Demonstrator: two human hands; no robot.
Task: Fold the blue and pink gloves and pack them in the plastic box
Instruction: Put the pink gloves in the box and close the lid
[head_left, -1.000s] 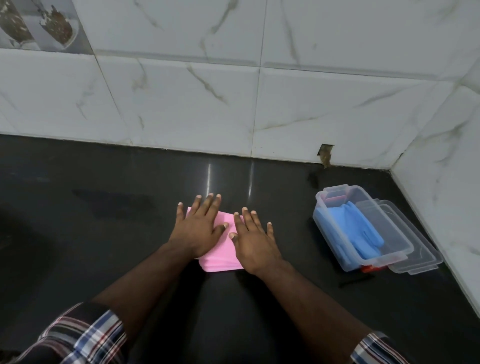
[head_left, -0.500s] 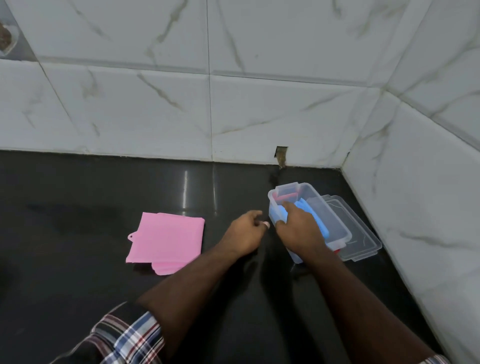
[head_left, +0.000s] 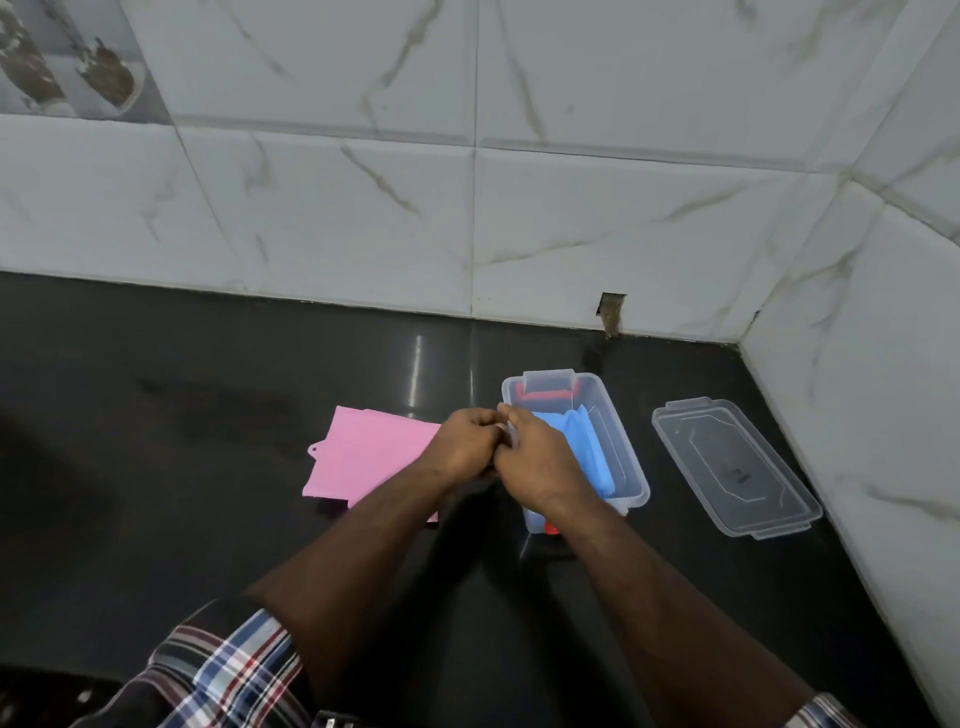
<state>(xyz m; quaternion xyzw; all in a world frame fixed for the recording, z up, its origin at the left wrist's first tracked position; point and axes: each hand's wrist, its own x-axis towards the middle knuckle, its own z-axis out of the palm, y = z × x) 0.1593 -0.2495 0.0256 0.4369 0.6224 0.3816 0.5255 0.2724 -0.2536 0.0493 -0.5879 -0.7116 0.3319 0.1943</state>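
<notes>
The folded pink glove (head_left: 366, 457) lies flat on the black counter, just left of my hands. The clear plastic box (head_left: 629, 467) stands right beside it, with the folded blue glove (head_left: 584, 449) inside, partly hidden by my right hand. My left hand (head_left: 467, 444) and my right hand (head_left: 543, 465) meet at the box's left rim. The fingers of both curl on that rim. My left forearm crosses the pink glove's right edge.
The clear lid (head_left: 735, 467) lies flat to the right of the box, close to the tiled side wall. A tiled back wall with a small hole (head_left: 612, 312) bounds the black counter (head_left: 208, 441). Red clips show at the box's ends.
My hands left the pink glove and went to the box. The box now stands away from its lid, right beside the pink glove.
</notes>
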